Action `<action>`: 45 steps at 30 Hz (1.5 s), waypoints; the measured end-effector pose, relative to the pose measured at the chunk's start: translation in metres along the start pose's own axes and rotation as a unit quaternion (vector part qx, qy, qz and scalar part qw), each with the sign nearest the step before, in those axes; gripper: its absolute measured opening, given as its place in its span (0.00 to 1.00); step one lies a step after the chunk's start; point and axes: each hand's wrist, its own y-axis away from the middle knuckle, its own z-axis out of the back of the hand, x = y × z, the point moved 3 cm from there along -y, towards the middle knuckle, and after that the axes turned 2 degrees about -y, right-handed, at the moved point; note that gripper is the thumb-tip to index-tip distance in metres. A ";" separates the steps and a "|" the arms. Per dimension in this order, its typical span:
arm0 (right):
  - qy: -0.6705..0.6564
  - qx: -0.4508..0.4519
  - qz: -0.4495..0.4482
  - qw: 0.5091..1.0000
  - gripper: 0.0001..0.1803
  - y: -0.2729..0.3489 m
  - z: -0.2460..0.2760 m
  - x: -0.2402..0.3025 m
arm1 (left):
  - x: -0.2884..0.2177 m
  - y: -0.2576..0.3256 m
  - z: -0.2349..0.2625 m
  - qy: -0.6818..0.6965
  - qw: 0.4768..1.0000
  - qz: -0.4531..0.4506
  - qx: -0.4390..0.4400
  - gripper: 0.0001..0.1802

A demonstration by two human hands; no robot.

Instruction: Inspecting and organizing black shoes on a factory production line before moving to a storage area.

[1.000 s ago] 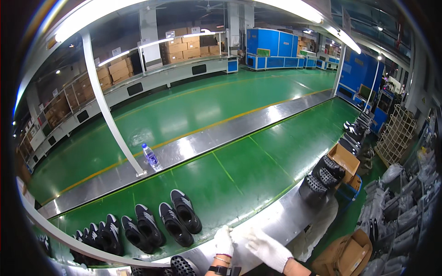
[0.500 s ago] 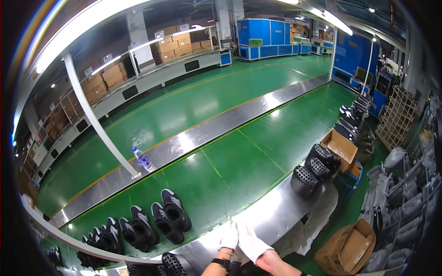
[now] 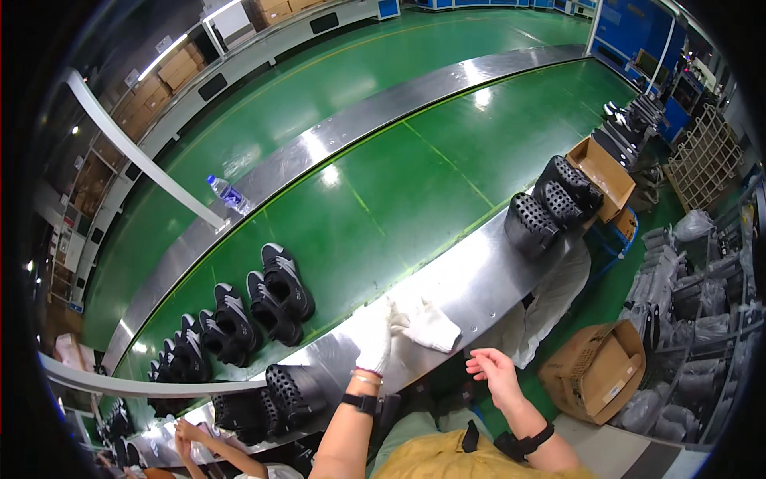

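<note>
On the steel tabletop (image 3: 479,279) in the head view, a loose white glove (image 3: 435,326) is pinned at its near edge by the left hand (image 3: 375,335), which already wears a white glove and lies flat with fingers extended, gripping nothing; the step is judged best done if the cuff is kept pressed down and opened before the other hand is slid in. The right hand (image 3: 493,371) is bare and open, fingers loosely spread, held just below the loose glove and apart from it, while black shoes (image 3: 271,295) stand on the green belt (image 3: 383,191) beyond.
</note>
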 end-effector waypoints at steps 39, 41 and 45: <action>-0.050 0.168 0.047 0.983 0.10 -0.016 -0.051 0.017 | -0.020 0.092 -0.079 0.207 0.978 0.005 0.020 0.14; -0.097 0.128 0.017 0.987 0.09 -0.018 -0.053 0.007 | -0.003 0.085 -0.080 0.204 0.978 0.023 -0.021 0.07; -0.096 0.077 0.049 0.991 0.07 -0.040 -0.049 -0.013 | -0.001 0.083 -0.080 0.168 0.982 0.072 0.034 0.09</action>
